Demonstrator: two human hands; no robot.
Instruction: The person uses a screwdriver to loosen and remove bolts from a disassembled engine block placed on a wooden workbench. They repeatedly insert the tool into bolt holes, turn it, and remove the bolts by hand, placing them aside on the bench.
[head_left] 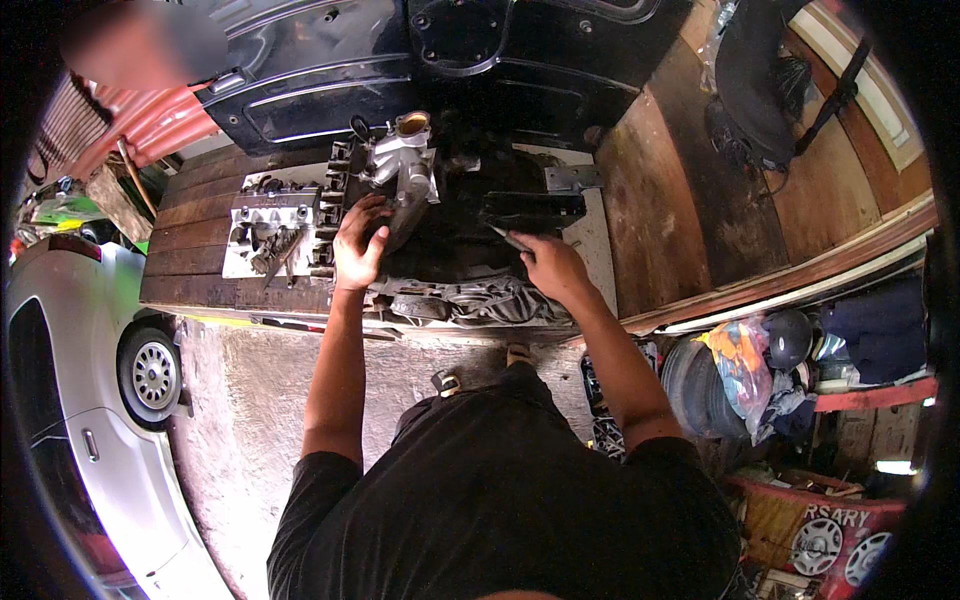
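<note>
A dark, greasy engine block (455, 235) lies on the wooden workbench in front of me. My left hand (358, 240) rests at its left side, fingers spread and thumb apart, touching the edge by a silver cast-metal housing (402, 170) with a round opening on top. My right hand (553, 265) is closed around a slim pointed tool (510, 238), its tip angled left over the block's right part. The tool's exact kind is unclear, and my fingers hide its rear end. Just beyond that tip sits a black rectangular recess (533, 207).
Loose metal parts (270, 235) lie on a light sheet at the bench's left. A black vehicle panel (330, 100) stands behind the bench. A silver car (90, 400) is parked at left. At right are wooden boards (650, 180), a tyre (695, 390) and a filled plastic bag (742, 365).
</note>
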